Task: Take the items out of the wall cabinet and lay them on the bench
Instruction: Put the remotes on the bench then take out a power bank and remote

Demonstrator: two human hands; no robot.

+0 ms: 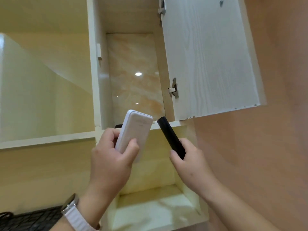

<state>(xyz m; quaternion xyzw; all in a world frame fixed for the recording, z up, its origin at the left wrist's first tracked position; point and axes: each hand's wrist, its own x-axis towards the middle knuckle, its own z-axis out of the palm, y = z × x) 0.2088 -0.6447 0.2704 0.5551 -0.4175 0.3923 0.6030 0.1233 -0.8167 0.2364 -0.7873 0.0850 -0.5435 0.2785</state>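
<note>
My left hand (113,157) grips a white rounded rectangular block (135,130), like a power bank, held tilted just below the cabinet's open front. My right hand (188,159) holds a slim black bar-shaped item (170,134), pointing up and to the left. The wall cabinet (133,72) stands open above both hands, its white wood-grain door (210,55) swung out to the right. A dark object (118,126) peeks over the cabinet's bottom shelf edge, mostly hidden behind the white block.
An open niche (153,207) lies below the cabinet, under my hands. A glossy closed panel (41,89) is at left. A black keyboard-like object (31,219) sits at the bottom left. A peach wall (266,155) is on the right.
</note>
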